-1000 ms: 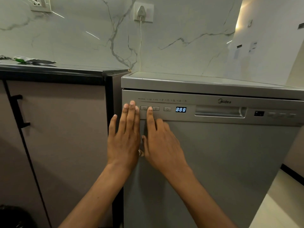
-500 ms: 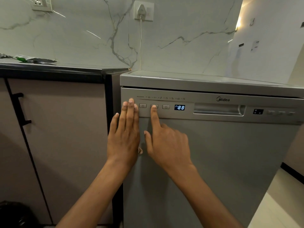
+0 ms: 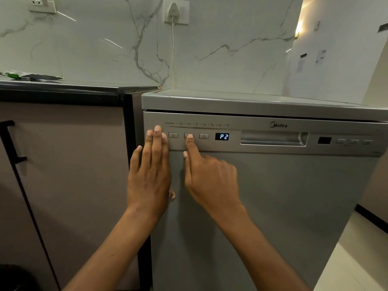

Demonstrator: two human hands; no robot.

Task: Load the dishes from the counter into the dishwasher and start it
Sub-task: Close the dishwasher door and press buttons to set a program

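Observation:
The grey Midea dishwasher [image 3: 273, 206] stands with its door closed. My left hand [image 3: 150, 175] lies flat against the door's left edge, its fingertips reaching the control panel beside the power button [image 3: 173, 135]. The index finger of my right hand [image 3: 210, 177] is stretched out, its tip on the middle button [image 3: 185, 135], while the other fingers are curled. The blue display [image 3: 222, 136] reads P2. A timer button [image 3: 203, 136] sits between my finger and the display. No dishes are in view.
A dark-edged counter [image 3: 63, 87] with a green and white packet [image 3: 31, 76] adjoins on the left, over a cabinet door [image 3: 73, 164] with a black handle [image 3: 10, 141]. A plug [image 3: 173, 9] and cord hang on the marble wall. The door's recessed handle [image 3: 273, 138] lies right of the display.
My right index finger slid right from beside the power button onto the middle button. The display changed from 8:88 to P2. My left hand stayed put.

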